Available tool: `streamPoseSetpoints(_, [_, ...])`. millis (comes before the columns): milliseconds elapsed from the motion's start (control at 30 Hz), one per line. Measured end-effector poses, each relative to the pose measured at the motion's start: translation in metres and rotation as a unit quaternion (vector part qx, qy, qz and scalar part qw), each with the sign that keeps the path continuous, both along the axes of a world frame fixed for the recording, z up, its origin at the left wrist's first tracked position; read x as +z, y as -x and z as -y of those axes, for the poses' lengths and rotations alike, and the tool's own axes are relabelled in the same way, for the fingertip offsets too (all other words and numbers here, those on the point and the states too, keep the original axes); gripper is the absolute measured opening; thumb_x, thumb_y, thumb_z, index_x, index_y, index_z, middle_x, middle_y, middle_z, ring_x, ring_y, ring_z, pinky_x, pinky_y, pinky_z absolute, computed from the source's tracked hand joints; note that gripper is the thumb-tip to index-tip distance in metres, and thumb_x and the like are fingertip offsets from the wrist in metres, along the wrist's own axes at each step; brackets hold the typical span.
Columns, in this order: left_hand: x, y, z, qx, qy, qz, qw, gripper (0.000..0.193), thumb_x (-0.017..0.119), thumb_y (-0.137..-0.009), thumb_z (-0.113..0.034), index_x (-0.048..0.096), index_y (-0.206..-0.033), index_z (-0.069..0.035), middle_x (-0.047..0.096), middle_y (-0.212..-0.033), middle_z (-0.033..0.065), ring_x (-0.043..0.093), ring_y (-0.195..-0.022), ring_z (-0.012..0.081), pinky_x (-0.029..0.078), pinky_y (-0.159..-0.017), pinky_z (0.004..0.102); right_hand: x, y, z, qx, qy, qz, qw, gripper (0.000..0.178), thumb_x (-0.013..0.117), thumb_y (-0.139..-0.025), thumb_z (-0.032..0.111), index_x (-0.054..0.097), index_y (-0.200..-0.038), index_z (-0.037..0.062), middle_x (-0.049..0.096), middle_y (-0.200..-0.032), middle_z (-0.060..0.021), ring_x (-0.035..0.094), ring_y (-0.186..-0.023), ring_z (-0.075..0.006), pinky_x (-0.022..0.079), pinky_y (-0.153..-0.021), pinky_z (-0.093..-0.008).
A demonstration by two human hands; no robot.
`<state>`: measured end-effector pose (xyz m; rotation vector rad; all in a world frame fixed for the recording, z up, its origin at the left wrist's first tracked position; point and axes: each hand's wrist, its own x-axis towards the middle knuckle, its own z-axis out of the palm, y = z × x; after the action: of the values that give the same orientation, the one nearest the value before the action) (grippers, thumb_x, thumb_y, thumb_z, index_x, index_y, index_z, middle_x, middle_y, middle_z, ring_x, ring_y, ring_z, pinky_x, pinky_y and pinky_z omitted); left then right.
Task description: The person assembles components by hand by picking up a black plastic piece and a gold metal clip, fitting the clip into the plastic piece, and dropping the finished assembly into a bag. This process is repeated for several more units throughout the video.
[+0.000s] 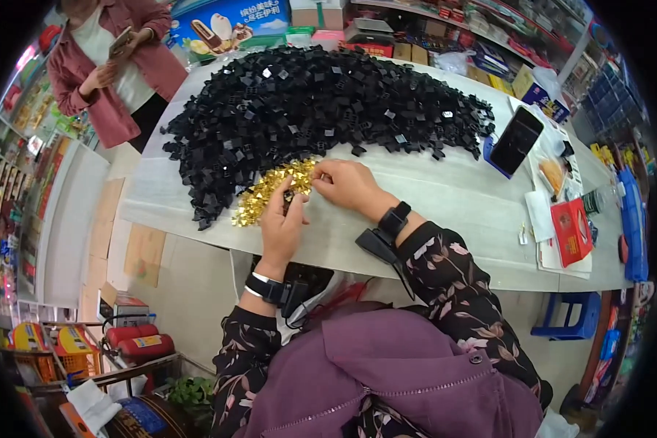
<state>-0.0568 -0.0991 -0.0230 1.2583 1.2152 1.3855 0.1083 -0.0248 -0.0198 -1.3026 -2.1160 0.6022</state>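
"Where's the small black piece [289,196]?"
"Between the left hand's [281,225] thumb and fingers, lightly held."
"And the right hand [345,184]?"
"Just right of that grip, fingertips drawn together; whether they pinch anything, I can't tell."
"Around the grip?"
"Gold pieces [257,200] just behind and left, the black heap [306,102] beyond, a phone [517,142] well off right."

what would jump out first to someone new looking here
Probably the huge heap of small black pieces across the far part of the table. Next, the shiny gold pieces at the heap's near edge, with the left hand and right hand right there.
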Motion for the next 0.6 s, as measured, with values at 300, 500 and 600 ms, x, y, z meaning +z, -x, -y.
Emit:
streamPoseSetpoints(300, [-0.013, -0.007, 0.011, -0.014, 0.013, -0.018, 1.0, 0.037, 0.048, -0.093, -0.011, 0.042, -0.129, -0.005, 0.062, -0.088, 0.003, 0.051, -0.056, 0.0046, 0.04, -0.049, 0.0165, -0.004, -0.011, 0.014, 0.019, -0.054, -0.001, 0.998, 0.017, 0.061, -0.078, 0.026, 0.064, -0.086, 0.0121, 0.065, -0.078, -0.0053, 0.062, -0.068, -0.0245, 0.049, -0.061, -0.0337])
streamPoseSetpoints(500, [-0.013, -0.012, 0.005, -0.02, -0.028, -0.02, 0.999, 0.028, 0.049, -0.092, -0.01, 0.046, -0.119, -0.005, 0.063, -0.088, 0.0036, 0.052, -0.058, 0.005, 0.04, -0.049, 0.017, -0.003, -0.007, 0.014, 0.018, -0.059, 0.019, 0.998, 0.018, 0.06, -0.079, 0.029, 0.066, -0.083, 0.0128, 0.066, -0.082, -0.0067, 0.063, -0.075, -0.0272, 0.05, -0.065, -0.0372])
streamPoseSetpoints(600, [-0.013, -0.011, 0.006, -0.021, -0.021, -0.037, 0.999, 0.025, 0.05, -0.092, -0.01, 0.049, -0.116, -0.005, 0.063, -0.088, 0.0037, 0.053, -0.059, 0.0052, 0.04, -0.05, 0.0175, -0.007, -0.009, 0.008, 0.009, 0.016, -0.055, 0.998, 0.016, 0.062, -0.079, 0.027, 0.066, -0.084, 0.0117, 0.065, -0.083, -0.0081, 0.063, -0.072, -0.0248, 0.05, -0.065, -0.0342])
